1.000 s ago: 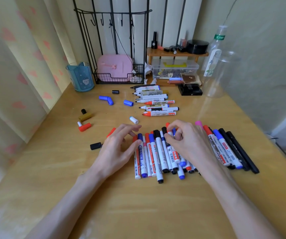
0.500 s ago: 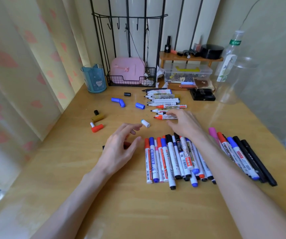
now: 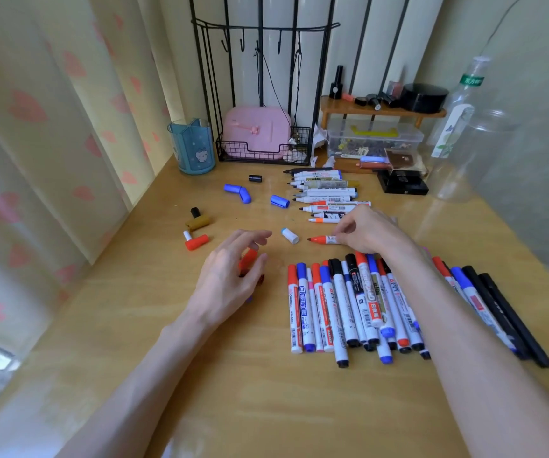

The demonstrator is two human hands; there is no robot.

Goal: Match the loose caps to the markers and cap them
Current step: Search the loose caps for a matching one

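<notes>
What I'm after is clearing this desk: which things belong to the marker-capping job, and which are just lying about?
Job: uncapped red marker pinched by the right hand; red cap under the left hand; loose blue caps; white cap; black cap; row of uncapped markers; capped markers.
Lying about: blue cup; pink case; clear bottle; plastic box; black box.

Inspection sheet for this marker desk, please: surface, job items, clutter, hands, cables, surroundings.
Surface: light wooden desktop, marker-strewn.
Job's things: uncapped red-tipped white marker; row of uncapped markers behind; capped markers nearest; blue plastic caps, white cap, red plastic cap.
Clutter: blue pen cup, pink case, clear plastic bottle.
Hands: right hand pinches that marker; left hand over red cap, contact unclear.
Cables: black cord hanging from wire rack.
Surroundings: heart-patterned yellow curtain, left.
</notes>
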